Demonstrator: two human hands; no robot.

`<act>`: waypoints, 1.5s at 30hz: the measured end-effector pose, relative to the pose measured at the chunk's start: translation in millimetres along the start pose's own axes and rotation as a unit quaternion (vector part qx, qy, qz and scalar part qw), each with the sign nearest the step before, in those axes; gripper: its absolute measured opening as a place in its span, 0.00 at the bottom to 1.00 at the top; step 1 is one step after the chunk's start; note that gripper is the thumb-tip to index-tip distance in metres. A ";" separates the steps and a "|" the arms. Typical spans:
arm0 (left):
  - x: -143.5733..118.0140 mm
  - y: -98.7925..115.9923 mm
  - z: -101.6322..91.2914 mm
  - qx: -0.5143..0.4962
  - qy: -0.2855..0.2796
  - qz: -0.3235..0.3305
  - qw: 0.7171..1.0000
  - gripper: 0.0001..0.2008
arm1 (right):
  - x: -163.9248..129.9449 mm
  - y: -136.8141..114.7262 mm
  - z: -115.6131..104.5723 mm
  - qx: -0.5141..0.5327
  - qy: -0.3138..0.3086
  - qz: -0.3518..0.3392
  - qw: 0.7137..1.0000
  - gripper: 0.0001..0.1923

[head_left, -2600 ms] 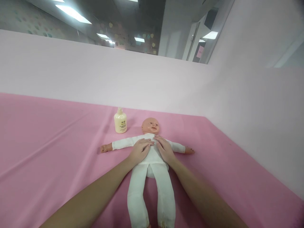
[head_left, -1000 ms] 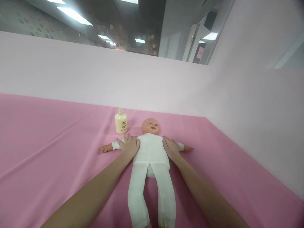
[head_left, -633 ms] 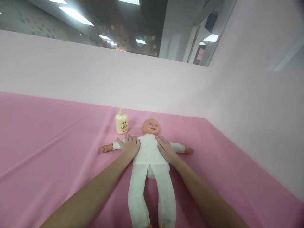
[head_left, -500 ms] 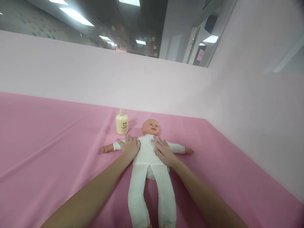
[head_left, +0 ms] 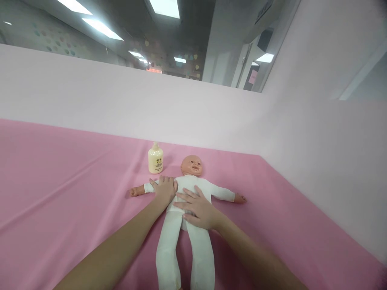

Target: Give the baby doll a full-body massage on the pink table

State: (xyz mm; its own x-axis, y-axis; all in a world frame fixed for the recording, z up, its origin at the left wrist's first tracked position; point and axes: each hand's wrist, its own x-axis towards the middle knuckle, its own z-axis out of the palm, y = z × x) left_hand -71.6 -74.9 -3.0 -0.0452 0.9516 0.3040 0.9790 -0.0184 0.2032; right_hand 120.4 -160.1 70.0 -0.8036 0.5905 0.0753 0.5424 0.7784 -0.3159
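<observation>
**Both hands flat on doll's body; bottle standing close by**

The doll [head_left: 189, 189] lies on its back on the pink sheet [head_left: 60, 181], head toward the pale wall [head_left: 181, 108], arms spread out to both sides, legs pointing toward the person. It wears a white suit.

The left hand [head_left: 165, 189] rests palm down on the doll's chest and shoulder on that side, fingers extended and loosely spread, gripping nothing. The right hand [head_left: 198, 205] lies across the belly, fingers straight and pointing leftward, likewise flat and grasping nothing. The two hands are just beside each other, with fingertips near to touching.

A cream bottle [head_left: 155, 159] with a pump top stands upright on the sheet, just beside the doll's head and near the left hand.

Risks, as judged: the doll is light and only pressed, not held, so a sideways stroke could slide or twist it on the smooth sheet. The sheet itself shows long folds and could bunch under pressure. A wide sweep of the left hand toward the shoulder could knock the bottle over.
</observation>
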 end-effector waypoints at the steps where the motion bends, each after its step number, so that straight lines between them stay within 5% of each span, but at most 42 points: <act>1: 0.5 -0.2 0.8 0.001 -0.003 0.000 1.000 0.20 | 0.3 -5.3 0.8 0.007 -0.006 -0.018 1.000 0.25; 9: 1.4 -2.9 8.9 -0.001 0.020 0.004 1.000 0.20 | -0.7 -51.0 9.7 0.026 -0.060 -0.167 0.984 0.31; 18: 1.0 -5.5 8.7 0.005 0.037 0.013 0.999 0.19 | -2.8 -75.3 28.8 -0.005 -0.072 -0.244 0.967 0.27; 21: 1.3 -5.3 8.0 0.008 0.027 0.011 1.000 0.20 | -0.7 -69.7 33.3 0.003 -0.034 -0.209 0.977 0.28; 26: -1.2 -3.2 4.2 0.006 0.018 0.016 1.000 0.20 | 4.4 -45.3 27.0 0.008 0.055 -0.059 0.997 0.25; 33: -9.3 2.3 -0.9 0.018 0.038 0.031 0.999 0.20 | 8.1 -18.2 18.4 -0.046 0.110 0.118 0.986 0.22; 45: -4.9 -3.9 3.7 -0.006 0.017 0.060 0.998 0.21 | 3.9 -72.7 40.1 -0.046 0.084 0.057 0.994 0.21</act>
State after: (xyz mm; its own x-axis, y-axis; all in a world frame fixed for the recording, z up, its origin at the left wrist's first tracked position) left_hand -74.4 -78.4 -8.8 0.0658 0.9315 0.3578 0.9751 -0.1362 0.1752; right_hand 68.1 -223.0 55.3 -0.6878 0.6969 0.2031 0.6538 0.7163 -0.2437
